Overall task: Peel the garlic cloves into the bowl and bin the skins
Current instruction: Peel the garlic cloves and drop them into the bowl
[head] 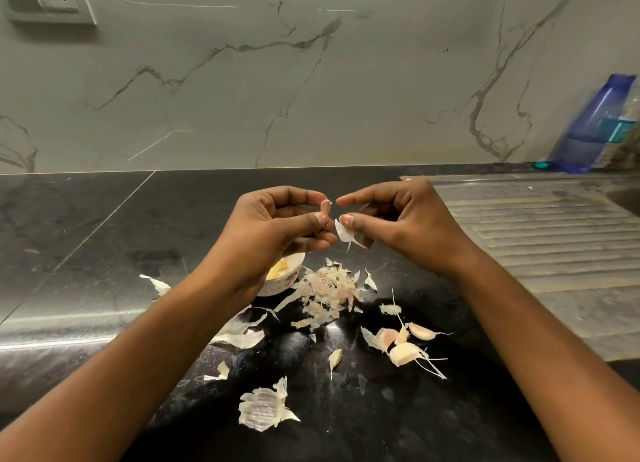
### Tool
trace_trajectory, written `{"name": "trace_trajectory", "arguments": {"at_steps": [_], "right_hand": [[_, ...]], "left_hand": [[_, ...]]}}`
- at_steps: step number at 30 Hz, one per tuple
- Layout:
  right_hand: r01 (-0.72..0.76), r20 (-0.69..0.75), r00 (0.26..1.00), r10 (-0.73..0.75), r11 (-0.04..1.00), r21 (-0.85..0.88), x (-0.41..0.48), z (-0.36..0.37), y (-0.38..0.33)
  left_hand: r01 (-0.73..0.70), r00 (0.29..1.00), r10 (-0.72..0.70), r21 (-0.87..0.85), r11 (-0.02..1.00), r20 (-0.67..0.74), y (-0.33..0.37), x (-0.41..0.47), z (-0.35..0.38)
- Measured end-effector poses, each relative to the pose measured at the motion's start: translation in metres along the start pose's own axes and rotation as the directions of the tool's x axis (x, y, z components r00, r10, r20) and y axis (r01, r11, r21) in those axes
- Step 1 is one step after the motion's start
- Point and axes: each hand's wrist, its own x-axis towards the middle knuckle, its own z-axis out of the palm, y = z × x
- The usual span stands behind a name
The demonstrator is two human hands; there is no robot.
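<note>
Two pinches: L hand [273,229] holds small pinkish garlic clove [325,206], tip up; R hand [405,219] holds white papery skin strip [346,235]; small white bowl [287,283] sits just below L hand.

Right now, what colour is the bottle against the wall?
The bottle is blue; head view.

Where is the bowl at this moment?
In the head view the bowl stands on the dark counter, partly hidden under the left hand, just left of the pile of skins.
</note>
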Motion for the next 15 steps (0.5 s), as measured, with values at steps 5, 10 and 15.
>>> {"name": "trace_trajectory", "arguments": {"at_steps": [5, 10, 15], "right_hand": [[0.056, 0.041, 0.997, -0.059, 0.996, 0.074, -0.0012, 0.0000, -0.0044], [0.064, 0.056, 0.996, -0.067, 0.997, 0.046, -0.0014, 0.0001, -0.0045], [0.094, 0.037, 0.995, -0.095, 0.995, 0.031, -0.0014, 0.0033, -0.0038]], "left_hand": [[-0.003, 0.999, 0.001, 0.062, 0.998, 0.038, -0.0001, -0.0020, 0.0021], [-0.052, 0.998, 0.045, 0.135, 0.989, 0.053, -0.0014, -0.0019, 0.0002], [-0.220, 0.976, 0.210, 0.309, 0.925, 0.064, -0.0024, -0.0030, -0.0008]]}}
